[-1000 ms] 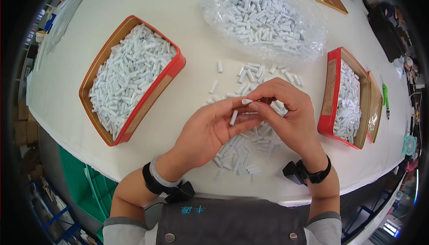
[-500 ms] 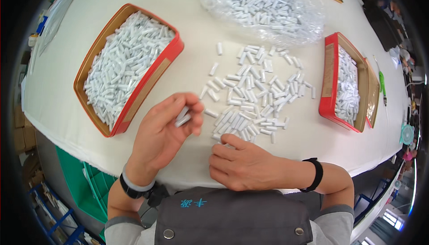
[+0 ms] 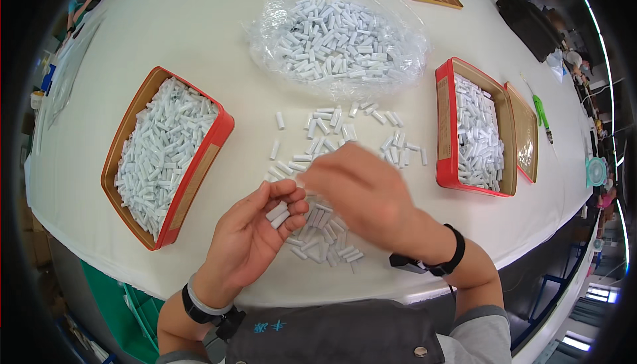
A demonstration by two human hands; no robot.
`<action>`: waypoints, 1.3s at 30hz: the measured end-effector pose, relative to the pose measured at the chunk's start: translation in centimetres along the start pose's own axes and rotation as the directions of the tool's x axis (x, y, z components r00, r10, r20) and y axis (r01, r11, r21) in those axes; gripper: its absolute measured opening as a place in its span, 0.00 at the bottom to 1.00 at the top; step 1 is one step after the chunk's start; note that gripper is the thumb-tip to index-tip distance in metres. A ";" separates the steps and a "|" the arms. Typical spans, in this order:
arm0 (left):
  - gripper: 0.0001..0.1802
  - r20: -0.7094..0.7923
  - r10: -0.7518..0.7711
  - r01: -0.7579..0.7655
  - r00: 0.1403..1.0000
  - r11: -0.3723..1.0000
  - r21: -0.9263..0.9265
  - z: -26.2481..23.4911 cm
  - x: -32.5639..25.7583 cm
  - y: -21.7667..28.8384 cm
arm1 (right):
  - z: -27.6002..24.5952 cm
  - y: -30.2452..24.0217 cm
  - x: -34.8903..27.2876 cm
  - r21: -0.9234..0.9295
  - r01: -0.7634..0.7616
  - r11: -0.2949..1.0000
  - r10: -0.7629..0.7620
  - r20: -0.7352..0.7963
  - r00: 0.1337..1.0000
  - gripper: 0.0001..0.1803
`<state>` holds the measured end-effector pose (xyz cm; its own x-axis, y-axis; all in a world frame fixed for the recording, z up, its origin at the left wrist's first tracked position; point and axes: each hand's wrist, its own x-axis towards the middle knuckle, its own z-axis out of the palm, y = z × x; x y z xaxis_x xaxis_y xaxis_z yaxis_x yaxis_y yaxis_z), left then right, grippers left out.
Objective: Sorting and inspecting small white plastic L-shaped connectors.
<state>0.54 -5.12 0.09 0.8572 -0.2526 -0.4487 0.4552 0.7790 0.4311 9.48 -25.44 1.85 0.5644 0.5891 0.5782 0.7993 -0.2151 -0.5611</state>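
Observation:
My left hand (image 3: pixel 247 239) is palm up, its fingers curled round a few small white tube pieces (image 3: pixel 279 215). Over the loose pile of the same white pieces (image 3: pixel 323 144) hovers my right hand (image 3: pixel 375 195), smeared by motion. Its fingertips come close to those of my left hand, and whether they pinch anything is not visible. Part of the pile lies hidden beneath the two hands, with more pieces showing below them near the table's front edge.
A red tin (image 3: pixel 224 127) full of white pieces stands at left, another red tin (image 3: pixel 446 135) at right beside a gold lid (image 3: pixel 526 135). Behind the pile lies a clear plastic bag (image 3: pixel 269 32) of pieces. A green-handled tool (image 3: pixel 540 108) rests far right.
My right hand has risen from the pile's near edge and moved up toward the left fingertips. My left hand has turned palm up, still holding pieces. The whole view has shifted.

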 end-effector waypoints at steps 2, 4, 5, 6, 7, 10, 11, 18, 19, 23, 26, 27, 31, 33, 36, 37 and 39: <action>0.21 0.009 0.014 -0.014 1.000 1.000 0.011 0.1 1.3 0.4 | -1.9 3.9 0.1 -0.212 -0.173 0.962 0.168 -0.041 0.985 0.09; 0.20 0.023 0.021 -0.021 1.000 0.999 0.025 0.4 2.4 0.6 | -2.5 6.0 -0.4 -0.223 -0.285 0.932 0.292 -0.002 0.956 0.12; 0.20 0.027 0.006 -0.007 1.000 1.000 0.017 0.7 2.9 0.6 | -2.7 6.5 -0.4 -0.219 -0.344 0.913 0.367 0.076 0.927 0.13; 0.20 0.030 -0.007 0.006 1.000 1.000 0.009 0.9 3.3 0.5 | -2.8 6.8 -0.4 -0.220 -0.401 0.889 0.437 0.153 0.886 0.15; 0.20 0.031 -0.005 0.005 1.000 1.000 0.008 1.0 3.5 0.5 | -2.8 7.0 -0.4 -0.221 -0.399 0.890 0.436 0.154 0.887 0.15; 0.20 0.029 -0.008 0.008 1.000 1.000 0.006 0.8 3.5 0.2 | -2.9 7.2 -0.4 -0.228 -0.413 0.882 0.456 0.191 0.869 0.14; 0.19 0.025 -0.023 0.023 0.999 1.000 0.011 0.7 3.4 0.2 | -3.0 7.2 -0.2 -0.203 -0.460 0.865 0.496 0.192 0.847 0.13; 0.24 0.035 -0.029 0.026 0.999 0.996 0.079 1.1 3.0 0.2 | -3.7 6.4 0.5 -0.090 -0.628 0.773 0.632 0.204 0.748 0.08; 0.24 0.038 -0.026 0.023 0.999 0.997 0.077 1.3 3.0 0.2 | -3.8 5.8 0.6 -0.093 -0.625 0.775 0.630 0.204 0.749 0.08; 0.25 0.059 -0.012 0.012 0.998 1.000 0.000 1.6 3.0 0.0 | -2.9 2.0 1.6 0.194 -0.587 0.786 0.530 0.278 0.801 0.07; 0.25 0.081 0.023 -0.020 0.996 0.999 -0.036 0.6 2.9 -0.3 | -1.8 2.2 2.0 0.235 -0.505 0.830 0.414 0.348 0.841 0.12; 0.25 0.091 0.041 -0.038 0.995 0.999 -0.034 0.5 3.0 -0.4 | -1.6 3.5 2.0 0.014 -0.350 0.936 0.339 0.223 0.914 0.14; 0.25 0.050 0.053 -0.051 0.997 0.998 -0.025 0.3 3.0 -0.1 | -1.1 6.1 1.4 -0.387 -0.153 0.909 0.230 0.161 0.960 0.20; 0.24 0.051 0.062 -0.062 0.997 0.998 -0.003 0.1 2.8 0.0 | -1.0 5.6 1.2 -0.401 -0.139 0.906 0.230 0.189 0.955 0.20; 0.24 0.056 0.064 -0.064 0.996 0.998 -0.003 0.0 2.7 0.3 | -1.4 4.0 1.5 -0.317 -0.273 0.908 0.364 0.275 0.890 0.19; 0.24 0.052 0.065 -0.065 0.997 0.998 -0.006 0.0 2.6 0.3 | -1.3 3.8 1.6 -0.318 -0.295 0.901 0.379 0.243 0.893 0.18; 0.24 0.063 0.070 -0.071 0.996 0.997 0.005 0.0 2.7 0.3 | -1.2 4.0 1.8 -0.324 -0.318 0.891 0.395 0.209 0.894 0.18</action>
<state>2.95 -5.55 -1.01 0.9007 -0.2329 -0.3668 0.3945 0.7921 0.4658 13.87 -26.19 1.35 0.7777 0.6048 0.1713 0.5993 -0.6312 -0.4924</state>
